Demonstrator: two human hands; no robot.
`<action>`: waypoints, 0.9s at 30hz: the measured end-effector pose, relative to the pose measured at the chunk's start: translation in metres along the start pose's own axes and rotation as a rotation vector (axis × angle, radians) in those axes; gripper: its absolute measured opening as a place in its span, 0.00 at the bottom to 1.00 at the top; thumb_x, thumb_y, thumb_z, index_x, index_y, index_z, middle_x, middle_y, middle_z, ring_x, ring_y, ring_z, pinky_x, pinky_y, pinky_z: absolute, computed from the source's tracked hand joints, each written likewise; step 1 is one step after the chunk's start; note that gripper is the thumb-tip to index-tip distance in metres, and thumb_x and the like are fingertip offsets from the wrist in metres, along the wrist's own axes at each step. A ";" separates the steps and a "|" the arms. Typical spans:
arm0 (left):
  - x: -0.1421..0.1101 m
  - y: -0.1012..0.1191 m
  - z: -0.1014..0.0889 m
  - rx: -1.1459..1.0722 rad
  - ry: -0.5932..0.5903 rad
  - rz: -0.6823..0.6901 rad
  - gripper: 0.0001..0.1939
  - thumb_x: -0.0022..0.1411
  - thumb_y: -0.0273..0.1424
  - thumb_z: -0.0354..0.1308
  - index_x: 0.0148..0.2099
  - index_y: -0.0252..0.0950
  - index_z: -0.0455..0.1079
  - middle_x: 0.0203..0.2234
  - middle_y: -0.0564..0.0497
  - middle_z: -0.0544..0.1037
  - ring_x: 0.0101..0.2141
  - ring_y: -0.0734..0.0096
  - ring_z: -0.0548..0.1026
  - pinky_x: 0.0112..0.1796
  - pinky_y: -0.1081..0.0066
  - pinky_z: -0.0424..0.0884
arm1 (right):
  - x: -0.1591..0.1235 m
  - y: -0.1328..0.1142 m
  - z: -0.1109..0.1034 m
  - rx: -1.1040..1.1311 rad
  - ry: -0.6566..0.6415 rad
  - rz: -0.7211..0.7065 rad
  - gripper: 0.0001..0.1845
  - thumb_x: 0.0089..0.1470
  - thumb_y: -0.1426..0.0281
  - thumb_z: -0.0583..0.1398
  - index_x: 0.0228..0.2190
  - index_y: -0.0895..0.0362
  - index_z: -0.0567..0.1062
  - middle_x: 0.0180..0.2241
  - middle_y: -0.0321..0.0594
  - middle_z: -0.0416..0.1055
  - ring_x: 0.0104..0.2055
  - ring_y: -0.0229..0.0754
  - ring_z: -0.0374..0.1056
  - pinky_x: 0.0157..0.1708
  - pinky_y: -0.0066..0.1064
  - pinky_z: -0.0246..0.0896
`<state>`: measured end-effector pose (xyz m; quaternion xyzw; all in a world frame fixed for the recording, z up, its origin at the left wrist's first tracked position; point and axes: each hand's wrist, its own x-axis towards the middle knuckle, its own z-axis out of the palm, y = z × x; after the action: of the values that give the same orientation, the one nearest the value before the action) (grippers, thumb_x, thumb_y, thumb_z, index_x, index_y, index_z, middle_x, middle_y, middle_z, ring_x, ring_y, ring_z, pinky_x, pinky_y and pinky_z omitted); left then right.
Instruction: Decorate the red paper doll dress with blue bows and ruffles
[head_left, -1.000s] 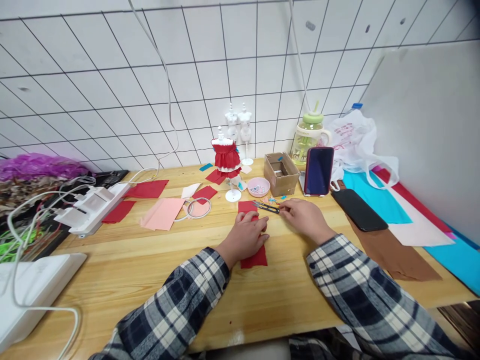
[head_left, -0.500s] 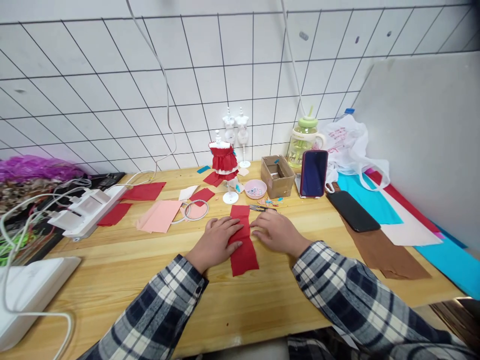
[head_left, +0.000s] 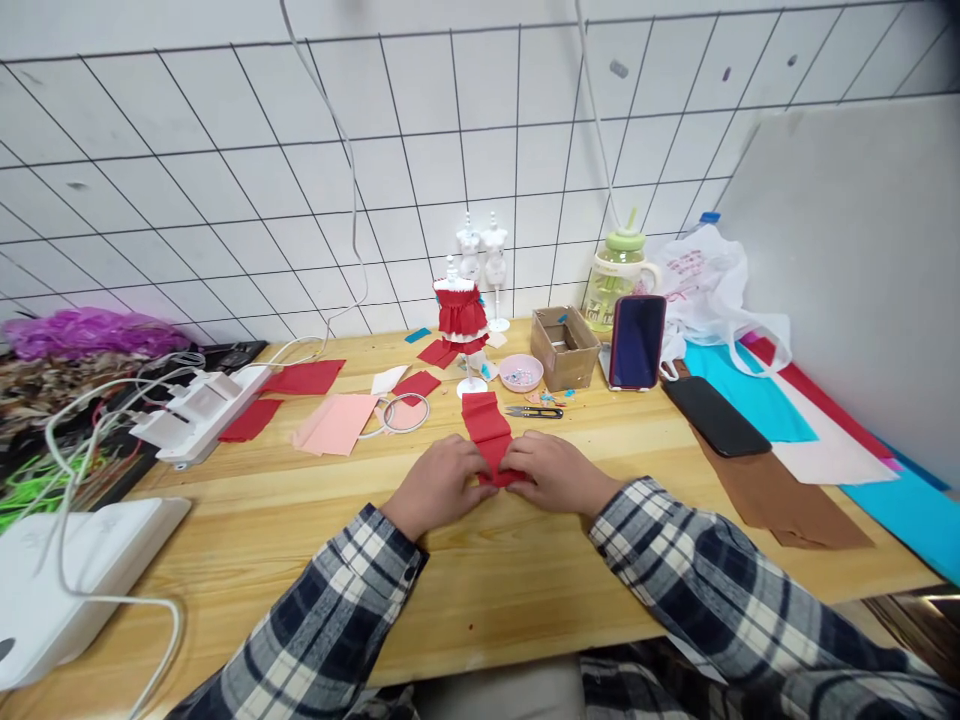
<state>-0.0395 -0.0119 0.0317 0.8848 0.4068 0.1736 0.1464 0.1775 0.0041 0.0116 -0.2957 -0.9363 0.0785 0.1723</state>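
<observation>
A strip of red fabric [head_left: 486,425] lies on the wooden table [head_left: 525,590] in front of me. My left hand [head_left: 442,484] and my right hand [head_left: 551,472] meet at its near end, fingers curled and pinching the cloth, which is bunched up between them. The far part of the strip lies flat, reaching toward a small pair of thread snips [head_left: 536,411] just to its right. Behind it stands a tiny mannequin in a red dress [head_left: 460,315].
Red and pink fabric pieces [head_left: 334,422], an embroidery hoop [head_left: 401,412], a pink bead dish [head_left: 520,373], a cardboard box [head_left: 562,347], two phones [head_left: 637,341], a bottle [head_left: 616,272], coloured sheets [head_left: 787,470] at right. Power strip [head_left: 199,410] and cables at left.
My right hand left the snips and came to the red strip. Both hands moved together at its near end and now pinch it; the cloth's near part is gathered up.
</observation>
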 end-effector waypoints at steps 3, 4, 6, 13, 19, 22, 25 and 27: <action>-0.002 0.009 0.005 0.087 -0.059 0.014 0.06 0.57 0.35 0.60 0.35 0.40 0.75 0.33 0.49 0.77 0.36 0.63 0.71 0.38 0.65 0.63 | 0.000 -0.002 0.000 -0.016 -0.024 0.011 0.08 0.54 0.66 0.61 0.35 0.55 0.76 0.34 0.40 0.71 0.38 0.42 0.64 0.37 0.32 0.56; -0.001 0.011 0.007 0.131 -0.067 0.009 0.06 0.58 0.34 0.59 0.35 0.40 0.75 0.32 0.49 0.77 0.36 0.63 0.71 0.38 0.65 0.62 | 0.000 -0.003 0.001 -0.020 -0.043 0.016 0.07 0.55 0.66 0.60 0.34 0.56 0.76 0.34 0.40 0.72 0.38 0.42 0.64 0.37 0.32 0.55; 0.000 0.013 0.008 0.211 -0.084 0.003 0.07 0.61 0.34 0.57 0.35 0.40 0.75 0.31 0.50 0.77 0.36 0.64 0.71 0.38 0.65 0.62 | 0.000 -0.004 0.002 -0.028 -0.079 0.028 0.09 0.57 0.66 0.57 0.32 0.56 0.77 0.32 0.40 0.72 0.37 0.41 0.64 0.36 0.32 0.55; 0.001 0.018 0.006 0.336 -0.115 -0.016 0.09 0.63 0.33 0.53 0.36 0.39 0.74 0.30 0.49 0.77 0.36 0.63 0.70 0.37 0.63 0.62 | 0.002 -0.005 0.002 -0.039 -0.145 0.090 0.12 0.60 0.66 0.55 0.32 0.56 0.77 0.34 0.40 0.74 0.38 0.41 0.65 0.38 0.32 0.55; 0.003 0.024 0.008 0.359 -0.117 -0.042 0.09 0.62 0.33 0.53 0.38 0.38 0.73 0.31 0.48 0.77 0.36 0.61 0.72 0.38 0.63 0.64 | 0.003 -0.008 0.000 -0.026 -0.161 0.156 0.11 0.60 0.65 0.55 0.37 0.57 0.75 0.36 0.41 0.74 0.41 0.42 0.66 0.40 0.31 0.55; 0.003 0.022 0.011 0.371 -0.126 -0.051 0.09 0.63 0.31 0.51 0.37 0.38 0.73 0.30 0.47 0.77 0.35 0.61 0.72 0.37 0.63 0.65 | 0.003 -0.009 0.000 -0.061 -0.174 0.144 0.14 0.62 0.64 0.53 0.35 0.57 0.76 0.35 0.41 0.73 0.40 0.42 0.65 0.40 0.32 0.55; 0.003 0.019 0.012 0.377 -0.130 -0.075 0.10 0.64 0.31 0.50 0.36 0.38 0.73 0.29 0.48 0.77 0.33 0.62 0.73 0.36 0.63 0.65 | 0.003 -0.010 -0.001 -0.109 -0.169 0.141 0.16 0.63 0.65 0.52 0.33 0.56 0.77 0.35 0.42 0.72 0.39 0.42 0.64 0.37 0.32 0.55; 0.004 0.018 0.012 0.377 -0.131 -0.086 0.11 0.65 0.31 0.50 0.36 0.37 0.73 0.29 0.48 0.77 0.33 0.62 0.73 0.36 0.63 0.66 | 0.003 -0.011 -0.001 -0.124 -0.168 0.147 0.15 0.62 0.64 0.52 0.34 0.56 0.76 0.35 0.42 0.72 0.39 0.42 0.64 0.36 0.32 0.55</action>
<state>-0.0198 -0.0215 0.0284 0.8878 0.4591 0.0304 0.0117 0.1699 -0.0030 0.0163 -0.3660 -0.9263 0.0571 0.0686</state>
